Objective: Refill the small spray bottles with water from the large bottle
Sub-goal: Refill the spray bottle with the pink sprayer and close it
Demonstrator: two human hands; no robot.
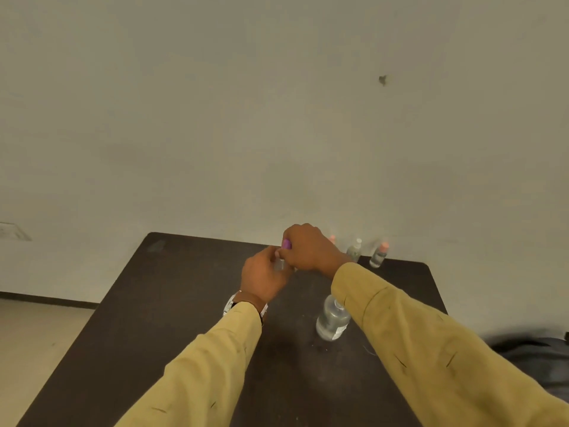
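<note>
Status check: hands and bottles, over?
Left hand holding small spray bottle. Right hand gripping its purple cap. Large bottle standing beneath right forearm.

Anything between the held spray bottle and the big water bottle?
Nothing visible on the table lies between them. Left hand holds the small bottle, right hand grips its purple cap. The large bottle stands nearer the person, its top hidden by the right sleeve.

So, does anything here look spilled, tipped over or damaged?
Nothing on the table looks spilled or tipped: the large bottle and the small spray bottles at the far edge stand upright. The only flaw is a small dark mark on the wall, well above them.
</note>
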